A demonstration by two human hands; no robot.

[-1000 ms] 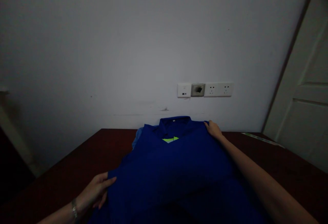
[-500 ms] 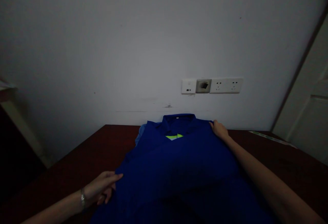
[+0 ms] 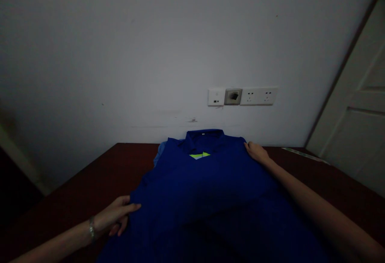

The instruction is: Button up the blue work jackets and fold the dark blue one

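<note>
A blue collared shirt (image 3: 192, 187) lies spread out on a dark red-brown table (image 3: 99, 174), its collar toward the wall. Inside the neck opening a yellow-green and pale patch (image 3: 199, 155) shows. My left hand (image 3: 120, 215), with a bracelet at the wrist, pinches the shirt's left edge between thumb and fingers. At the far right shoulder, my right hand (image 3: 256, 151) grips the cloth, some of its fingers hidden. Lighter blue fabric (image 3: 159, 153) peeks out beneath the shirt at the back left. The shirt's lower part is in dark shadow.
Behind the table rises a pale wall (image 3: 150, 54) with a row of sockets (image 3: 257, 96). A white door (image 3: 357, 122) stands at the right. Near the table's back right edge lies a pale strip (image 3: 305, 155).
The whole view has shifted slightly, so the wall, table and shirt appear a little farther left and higher. Both hands keep their places on the shirt.
</note>
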